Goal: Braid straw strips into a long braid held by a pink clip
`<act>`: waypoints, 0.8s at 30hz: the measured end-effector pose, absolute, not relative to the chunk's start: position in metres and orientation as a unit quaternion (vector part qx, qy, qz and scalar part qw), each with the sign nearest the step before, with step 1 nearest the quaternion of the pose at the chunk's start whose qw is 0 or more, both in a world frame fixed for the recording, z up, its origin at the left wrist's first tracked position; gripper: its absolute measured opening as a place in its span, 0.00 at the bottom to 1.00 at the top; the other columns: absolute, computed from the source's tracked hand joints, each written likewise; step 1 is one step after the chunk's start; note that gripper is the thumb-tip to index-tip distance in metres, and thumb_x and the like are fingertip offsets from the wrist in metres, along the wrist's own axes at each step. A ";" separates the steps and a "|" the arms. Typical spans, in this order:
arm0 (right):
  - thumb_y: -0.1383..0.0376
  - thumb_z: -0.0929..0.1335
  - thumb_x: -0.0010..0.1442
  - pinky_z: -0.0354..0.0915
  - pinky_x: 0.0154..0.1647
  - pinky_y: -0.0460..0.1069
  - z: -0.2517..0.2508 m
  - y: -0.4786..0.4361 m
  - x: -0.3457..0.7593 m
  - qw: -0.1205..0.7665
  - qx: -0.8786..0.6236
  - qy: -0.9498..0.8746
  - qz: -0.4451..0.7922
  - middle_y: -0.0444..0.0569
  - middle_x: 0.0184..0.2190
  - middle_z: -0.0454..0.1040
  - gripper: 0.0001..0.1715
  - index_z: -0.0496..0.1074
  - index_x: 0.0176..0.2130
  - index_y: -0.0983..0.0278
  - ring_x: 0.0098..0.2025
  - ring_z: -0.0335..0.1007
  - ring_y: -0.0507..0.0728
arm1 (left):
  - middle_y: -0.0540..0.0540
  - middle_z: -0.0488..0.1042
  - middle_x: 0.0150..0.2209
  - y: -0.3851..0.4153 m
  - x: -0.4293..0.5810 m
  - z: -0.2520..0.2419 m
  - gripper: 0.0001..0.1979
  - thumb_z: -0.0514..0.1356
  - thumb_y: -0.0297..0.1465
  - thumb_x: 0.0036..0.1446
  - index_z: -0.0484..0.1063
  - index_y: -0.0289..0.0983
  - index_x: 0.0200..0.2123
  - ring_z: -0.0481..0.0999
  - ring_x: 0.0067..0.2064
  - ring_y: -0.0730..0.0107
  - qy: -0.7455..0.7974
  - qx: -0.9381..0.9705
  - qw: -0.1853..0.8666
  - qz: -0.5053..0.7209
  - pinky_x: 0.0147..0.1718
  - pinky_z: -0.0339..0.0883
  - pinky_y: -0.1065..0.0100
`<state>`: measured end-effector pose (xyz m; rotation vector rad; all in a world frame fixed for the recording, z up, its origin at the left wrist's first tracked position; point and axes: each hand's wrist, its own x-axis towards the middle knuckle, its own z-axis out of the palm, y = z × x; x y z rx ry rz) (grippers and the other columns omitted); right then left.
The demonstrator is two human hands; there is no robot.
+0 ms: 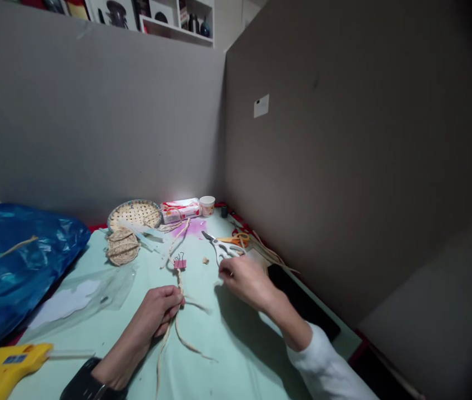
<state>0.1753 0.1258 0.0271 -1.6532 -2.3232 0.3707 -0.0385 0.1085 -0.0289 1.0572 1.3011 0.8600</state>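
Observation:
My left hand [163, 308] pinches a braid of pale straw-like fibre [180, 278] between thumb and fingers. Loose strands [188, 344] fan out below and to the right of the grip. A pink binder clip [180, 264] sits on the braid farther up, and the braid's far end runs toward the back of the table. Over the table to the right is my right hand [246, 280], its fingers curled together; whatever they hold, if anything, is hidden. Just beyond those fingers lie white-handled scissors [225, 250], blades pointing away to the left; I cannot tell whether the hand touches them.
Orange-handled scissors [238, 239] lie behind the white ones. At the back are a woven basket [136, 214], a woven fibre piece [122, 247], a red-and-white packet [181, 210] and a paper cup [207, 205]. Leftward are a blue plastic bag [19, 261] and a yellow glue gun [11, 364]. A dark flat object [302, 305] lies right.

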 end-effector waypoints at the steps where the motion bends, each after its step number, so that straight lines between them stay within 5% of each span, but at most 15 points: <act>1: 0.68 0.62 0.60 0.54 0.32 0.46 0.035 0.131 0.188 0.136 -0.586 -0.791 0.109 0.52 0.35 0.78 0.14 0.77 0.37 0.64 0.36 0.70 0.54 | 0.60 0.55 0.13 0.109 -0.039 -0.030 0.11 0.62 0.37 0.41 0.67 0.35 0.20 0.43 0.13 0.87 0.556 0.452 0.590 0.371 0.09 0.37 0.79; 7: 0.71 0.60 0.62 0.59 0.36 0.46 0.065 0.186 0.238 0.104 -0.654 -0.748 0.040 0.54 0.37 0.77 0.15 0.76 0.40 0.68 0.38 0.71 0.55 | 0.60 0.55 0.13 0.110 -0.043 -0.036 0.11 0.63 0.37 0.41 0.67 0.35 0.20 0.43 0.13 0.86 0.549 0.445 0.599 0.377 0.10 0.36 0.79; 15: 0.60 0.66 0.64 0.69 0.45 0.55 0.023 0.222 0.220 0.020 -0.671 -0.739 0.050 0.52 0.48 0.70 0.17 0.68 0.50 0.65 0.46 0.70 0.57 | 0.60 0.54 0.13 0.110 -0.041 -0.037 0.13 0.64 0.38 0.40 0.66 0.35 0.18 0.42 0.13 0.87 0.542 0.447 0.592 0.395 0.10 0.36 0.79; 24: 0.58 0.65 0.64 0.69 0.44 0.55 0.031 0.205 0.235 -0.020 -0.662 -0.748 0.035 0.51 0.43 0.74 0.16 0.71 0.46 0.67 0.43 0.72 0.56 | 0.60 0.53 0.13 0.110 -0.042 -0.040 0.12 0.63 0.37 0.41 0.66 0.36 0.19 0.43 0.13 0.87 0.546 0.449 0.591 0.388 0.10 0.36 0.80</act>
